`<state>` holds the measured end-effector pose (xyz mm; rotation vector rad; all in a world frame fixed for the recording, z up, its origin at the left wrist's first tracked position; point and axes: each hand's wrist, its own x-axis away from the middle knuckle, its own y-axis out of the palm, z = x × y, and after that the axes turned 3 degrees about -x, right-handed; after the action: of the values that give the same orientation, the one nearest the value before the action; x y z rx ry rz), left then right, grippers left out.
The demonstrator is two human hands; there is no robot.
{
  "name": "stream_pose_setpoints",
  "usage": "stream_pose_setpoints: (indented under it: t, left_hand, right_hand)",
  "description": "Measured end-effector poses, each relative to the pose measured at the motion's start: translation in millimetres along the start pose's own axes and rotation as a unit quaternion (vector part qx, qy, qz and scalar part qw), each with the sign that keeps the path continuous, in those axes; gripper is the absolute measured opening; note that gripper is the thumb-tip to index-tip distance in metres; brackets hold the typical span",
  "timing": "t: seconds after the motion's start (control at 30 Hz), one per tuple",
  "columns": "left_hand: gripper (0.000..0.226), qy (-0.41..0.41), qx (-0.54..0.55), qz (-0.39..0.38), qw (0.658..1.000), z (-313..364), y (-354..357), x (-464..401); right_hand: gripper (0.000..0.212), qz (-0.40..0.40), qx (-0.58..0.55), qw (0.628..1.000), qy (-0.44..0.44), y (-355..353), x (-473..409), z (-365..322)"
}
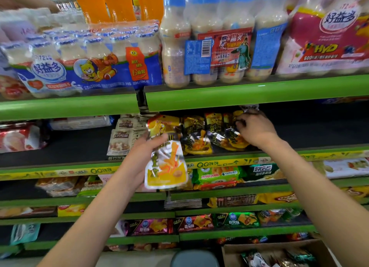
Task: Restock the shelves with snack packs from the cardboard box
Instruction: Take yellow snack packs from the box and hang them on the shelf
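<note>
My left hand [142,154] grips a yellow-and-clear snack pack [166,166] by its upper half and holds it upright in front of the shelf edge. My right hand [254,129] reaches onto the second shelf and pinches the top of the rightmost black-and-yellow snack pack [233,134] standing there. Two more packs of the same kind [195,136] stand to its left in a row. The open cardboard box [279,246] sits at the bottom right with several packs inside.
Green shelf rails [249,94] run across. Bottled drink multipacks [85,66] fill the top shelf. White nut packs [121,140] stand left of the row. The dark shelf to the right of my right hand looks bare. Lower shelves hold chips and biscuits [217,176]. Another person's arm [26,1] shows top left.
</note>
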<state>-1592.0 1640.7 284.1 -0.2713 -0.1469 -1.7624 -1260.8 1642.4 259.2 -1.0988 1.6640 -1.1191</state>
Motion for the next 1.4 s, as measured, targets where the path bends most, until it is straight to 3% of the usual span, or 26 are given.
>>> stream_pose_setpoints:
  t: [0.1, 0.2, 0.3, 0.4, 0.47, 0.53, 0.6, 0.63, 0.7, 0.8, 0.87, 1.0, 1.23, 1.4]
  left_hand:
    - [0.07, 0.005, -0.027, 0.007, 1.0, 18.6, 18.5, -32.1]
    - [0.033, 0.009, -0.057, 0.034, 0.998, 34.5, 43.5, -68.8]
    - [0.014, 0.035, -0.075, 0.036, 0.996, 36.7, 63.7, -95.0]
    - [0.025, 0.087, -0.114, 0.055, 0.988, 24.2, 73.8, -109.3]
    - [0.045, 0.1, -0.181, 0.061, 0.976, 15.5, 73.5, -114.8]
    - [0.057, 0.117, -0.314, 0.054, 0.941, 9.7, 71.7, -117.4]
    - [0.069, 0.149, -0.466, 0.055, 0.87, 5.9, 70.9, -117.5]
    - [0.075, 0.167, -0.522, 0.065, 0.834, 4.7, 71.0, -116.7]
    - [0.083, 0.175, -0.576, 0.088, 0.794, 3.1, 72.1, -114.9]
    - [0.08, 0.17, -0.619, 0.095, 0.761, 2.7, 72.7, -110.5]
    - [0.07, 0.211, -0.623, 0.075, 0.749, 5.5, 75.8, -107.5]
    - [0.057, 0.275, -0.61, -0.042, 0.742, 14.4, 93.7, -107.2]
    - [0.062, 0.253, -0.715, -0.153, 0.633, 9.0, 120.6, -116.4]
    - [0.066, 0.22, -0.721, -0.172, 0.634, -1.4, 125.5, -111.2]
  right_hand:
    - [0.045, -0.072, -0.024, 0.997, -0.028, 7.5, 5.1, -9.5]
    - [0.051, -0.106, -0.029, 0.993, -0.04, 23.1, 10.4, -13.3]
    - [0.05, -0.105, -0.052, 0.992, -0.035, 28.5, 10.8, -10.6]
    - [0.047, -0.105, -0.077, 0.991, -0.035, 27.7, 9.9, -5.7]
    - [0.044, -0.105, -0.071, 0.991, -0.043, 28.1, 9.8, -2.7]
    - [0.043, -0.106, -0.058, 0.992, -0.046, 28.0, 10.8, -0.5]
    - [0.043, -0.099, -0.056, 0.992, -0.046, 27.9, 12.2, 1.1]
    - [0.043, -0.095, -0.056, 0.993, -0.046, 28.0, 12.8, 1.8]
    - [0.043, -0.089, -0.048, 0.994, -0.042, 27.5, 13.0, 2.8]
    - [0.043, -0.09, -0.044, 0.994, -0.033, 24.7, 11.4, 5.8]
    - [0.044, -0.094, -0.045, 0.994, -0.034, 23.8, 11.9, 8.5]
    - [0.043, -0.086, -0.03, 0.995, -0.029, 25.6, 14.2, 9.9]
    - [0.046, -0.07, -0.007, 0.997, -0.025, 26.4, 15.9, 12.2]
    - [0.048, -0.075, -0.02, 0.997, -0.021, 23.9, 18.0, 13.0]
